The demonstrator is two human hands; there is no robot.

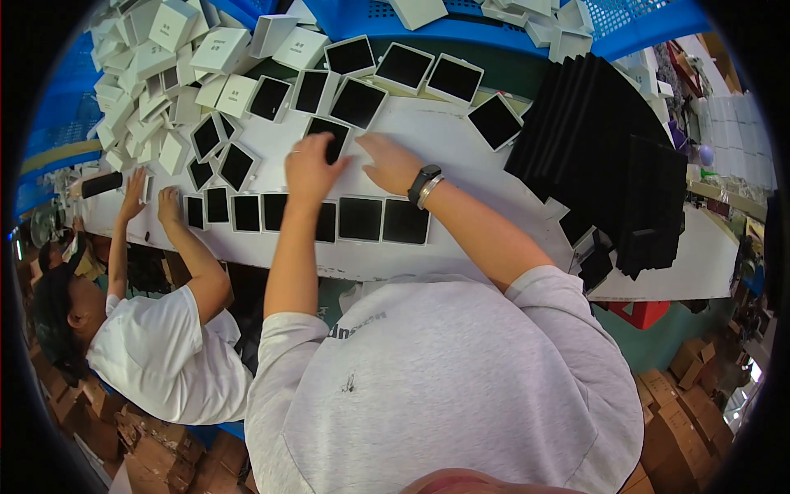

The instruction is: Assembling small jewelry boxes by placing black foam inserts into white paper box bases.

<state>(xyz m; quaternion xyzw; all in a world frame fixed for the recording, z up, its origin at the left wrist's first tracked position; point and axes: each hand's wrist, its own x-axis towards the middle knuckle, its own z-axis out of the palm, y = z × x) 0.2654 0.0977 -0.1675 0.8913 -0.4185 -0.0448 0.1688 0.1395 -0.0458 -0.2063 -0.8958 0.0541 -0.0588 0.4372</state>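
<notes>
While a row of small white boxes [360,219] with black square pads inside lies along the near edge of the white desk [461,148], one more such box [327,137] sits just behind that row, its black pad facing up inside a thin white rim. The left hand [311,169] rests on this box with the fingers spread and bent down over its near side, covering part of the pad; it presses or steadies rather than closes around it. The right hand [392,162], with a dark watch [423,183] and a bracelet at the wrist, lies flat and open on the bare desk just right of the box, fingertips pointing toward it, holding nothing. Further boxes [402,67] stand in a looser line at the far edge, a heap of empty white boxes [156,74] piles up to the left, and a stack of black foam sheets [609,156] lies to the right. At the left, another person's hands [151,202] touch the end of the row.
</notes>
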